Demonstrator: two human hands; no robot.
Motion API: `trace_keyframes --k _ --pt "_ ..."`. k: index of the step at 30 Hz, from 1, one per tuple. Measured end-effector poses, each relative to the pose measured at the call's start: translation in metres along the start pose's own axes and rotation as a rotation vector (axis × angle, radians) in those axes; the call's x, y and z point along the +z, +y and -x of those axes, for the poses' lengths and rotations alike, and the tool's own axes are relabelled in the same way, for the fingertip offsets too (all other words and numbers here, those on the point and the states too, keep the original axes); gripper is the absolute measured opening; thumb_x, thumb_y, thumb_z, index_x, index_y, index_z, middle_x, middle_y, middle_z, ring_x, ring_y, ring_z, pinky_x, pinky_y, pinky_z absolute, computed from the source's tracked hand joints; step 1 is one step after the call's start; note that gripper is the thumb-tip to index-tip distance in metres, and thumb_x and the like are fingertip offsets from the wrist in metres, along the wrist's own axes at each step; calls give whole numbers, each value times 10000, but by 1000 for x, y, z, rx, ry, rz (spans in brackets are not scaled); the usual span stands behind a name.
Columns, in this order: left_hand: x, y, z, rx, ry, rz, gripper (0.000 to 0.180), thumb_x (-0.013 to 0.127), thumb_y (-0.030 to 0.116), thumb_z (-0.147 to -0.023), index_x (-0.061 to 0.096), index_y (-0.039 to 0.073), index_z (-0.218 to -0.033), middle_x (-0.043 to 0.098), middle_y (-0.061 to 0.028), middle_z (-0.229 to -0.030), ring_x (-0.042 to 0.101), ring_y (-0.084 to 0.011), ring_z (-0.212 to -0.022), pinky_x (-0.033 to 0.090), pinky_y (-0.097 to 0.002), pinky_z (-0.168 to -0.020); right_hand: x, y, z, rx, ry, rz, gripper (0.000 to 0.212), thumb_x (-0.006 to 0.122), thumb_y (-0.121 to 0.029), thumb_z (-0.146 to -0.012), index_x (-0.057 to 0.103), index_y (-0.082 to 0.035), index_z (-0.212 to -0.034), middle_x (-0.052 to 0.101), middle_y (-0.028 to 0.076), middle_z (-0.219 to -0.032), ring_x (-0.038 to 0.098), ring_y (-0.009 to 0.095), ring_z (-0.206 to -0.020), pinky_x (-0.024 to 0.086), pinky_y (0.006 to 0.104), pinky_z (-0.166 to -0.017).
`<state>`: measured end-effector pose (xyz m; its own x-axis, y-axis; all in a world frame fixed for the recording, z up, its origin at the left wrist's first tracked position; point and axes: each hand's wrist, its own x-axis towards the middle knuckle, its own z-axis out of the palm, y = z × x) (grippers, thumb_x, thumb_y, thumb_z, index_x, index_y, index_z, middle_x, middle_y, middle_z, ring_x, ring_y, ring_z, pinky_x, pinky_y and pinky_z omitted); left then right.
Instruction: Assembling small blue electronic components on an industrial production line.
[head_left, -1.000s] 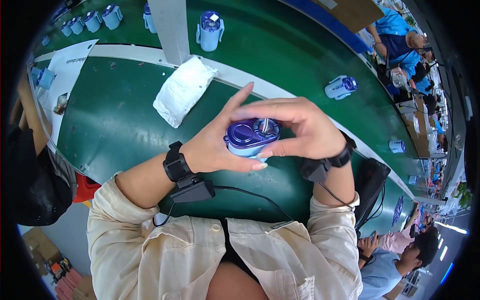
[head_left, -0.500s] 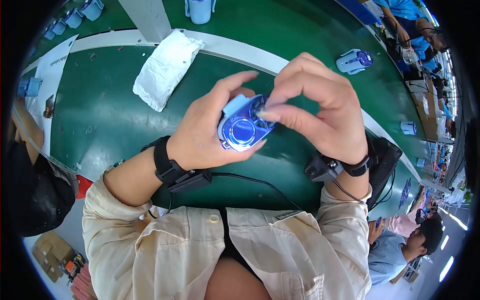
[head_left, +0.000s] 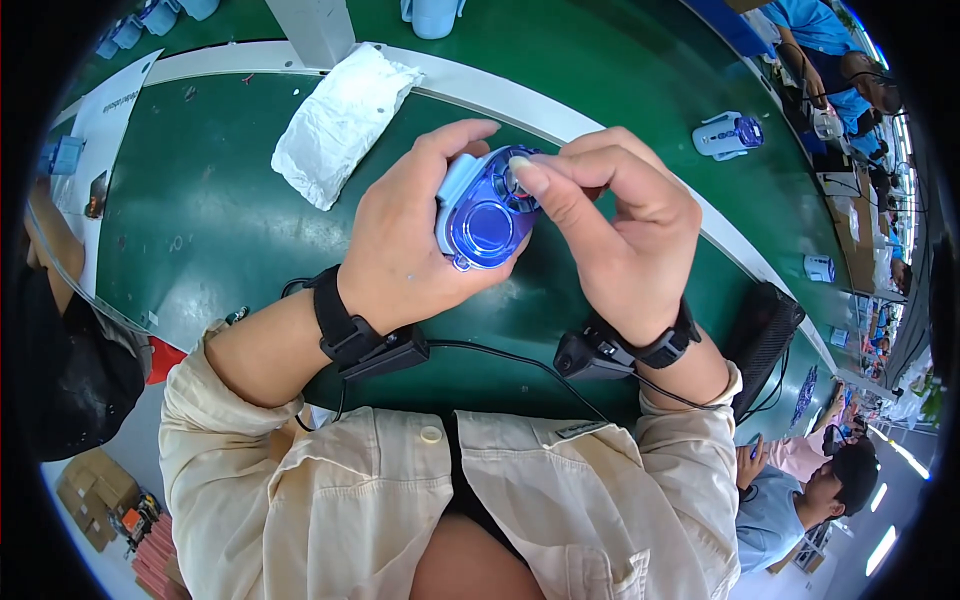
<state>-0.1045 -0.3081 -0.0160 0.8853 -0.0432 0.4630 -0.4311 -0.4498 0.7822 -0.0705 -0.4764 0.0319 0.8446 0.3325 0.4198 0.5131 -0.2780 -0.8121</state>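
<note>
My left hand (head_left: 405, 225) is wrapped round a light-blue plastic device with a glossy dark-blue face (head_left: 484, 228), held above the green bench. A large ring marks its lower part and a round dark recess lies at its upper right. My right hand (head_left: 630, 215) has thumb and forefinger pinched together at that recess. What sits between these fingertips, if anything, is too small to make out. Both wrists carry black straps with small box-shaped units.
A crumpled white packet (head_left: 345, 125) lies beyond my left hand. Similar light-blue devices (head_left: 727, 136) stand past the bench's pale rail (head_left: 540, 120). A black textured case (head_left: 765, 335) rests by my right forearm. Cables cross the bench near me. Co-workers sit at both sides.
Both hands and the device have moved slightly away from me. My right hand has turned, its wrist swinging leftward, with the thumb now over the recess. The view has shifted a little.
</note>
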Motion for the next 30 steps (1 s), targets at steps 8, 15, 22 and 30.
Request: trace_keyframes --k 8,15,22,30 --pt "-4 0 2 -102 -76 -31 755 849 136 -663 467 63 -1310 612 -149 -1156 633 -243 -1040 506 -336 -889 10 13 4 -98 46 90 91 757 10 -789 675 11 -829 631 54 -849 584 123 -750 455 229 -661" --pt "-6 -2 2 56 -39 -64 740 849 135 -671 467 43 -1298 619 -145 -1146 641 -237 -1018 511 -326 -878 4 20 -6 315 -204 -428 250 675 -117 -884 619 -16 -1106 565 90 -1135 571 157 -966 469 282 -832" --pt "-4 -2 4 115 -25 -55 709 855 144 -674 475 36 -1263 622 -143 -1138 650 -238 -986 516 -326 -860 12 15 -5 489 -370 -1001 466 512 -297 -968 485 6 -1320 505 157 -1336 520 239 -1191 397 376 -1038" --pt "-1 -7 1 196 28 -68 657 845 161 -666 494 41 -1209 630 -146 -1088 649 -281 -939 524 -349 -794 9 31 -9 247 -544 -917 436 508 -288 -964 552 21 -1269 451 224 -1403 489 295 -1260 381 390 -1069"
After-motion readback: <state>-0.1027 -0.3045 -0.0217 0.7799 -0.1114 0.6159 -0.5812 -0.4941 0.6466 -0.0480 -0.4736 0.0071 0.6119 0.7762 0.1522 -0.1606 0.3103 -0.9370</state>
